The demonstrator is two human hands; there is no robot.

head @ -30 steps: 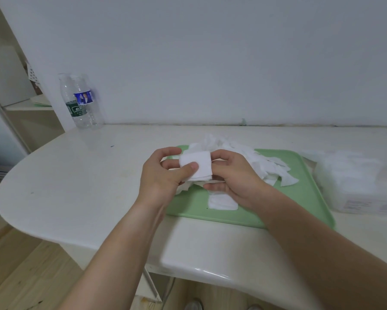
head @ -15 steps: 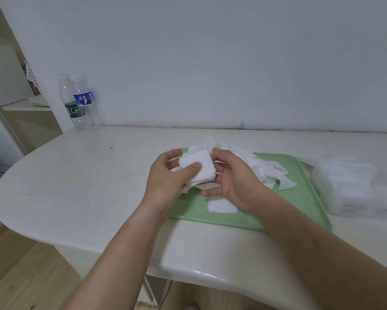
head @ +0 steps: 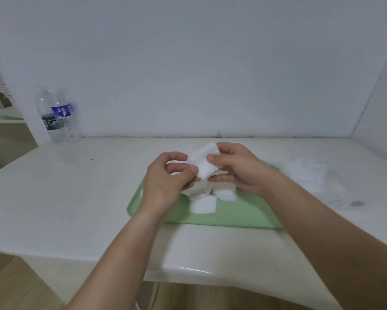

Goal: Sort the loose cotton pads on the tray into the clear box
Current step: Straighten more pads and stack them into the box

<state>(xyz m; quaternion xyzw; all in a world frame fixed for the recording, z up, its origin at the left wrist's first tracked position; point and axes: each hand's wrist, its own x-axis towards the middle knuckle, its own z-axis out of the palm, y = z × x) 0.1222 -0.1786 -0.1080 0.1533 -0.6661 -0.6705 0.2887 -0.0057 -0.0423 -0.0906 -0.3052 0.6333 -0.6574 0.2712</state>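
Faced a plain bluish-white back wall [head: 188,63], bare from edge to edge. Noted a side wall [head: 382,104] of the same colour closing the corner at the right. Found a glossy off-white table [head: 65,193] set against both, rounded along its left end, faintly smudged, with a bright streak of glare [head: 194,270] on the near lip. Glimpsed light wooden floor [head: 11,285] below at the left, and a pale shelf [head: 2,120] past the table's far left end. Judged the light soft and even
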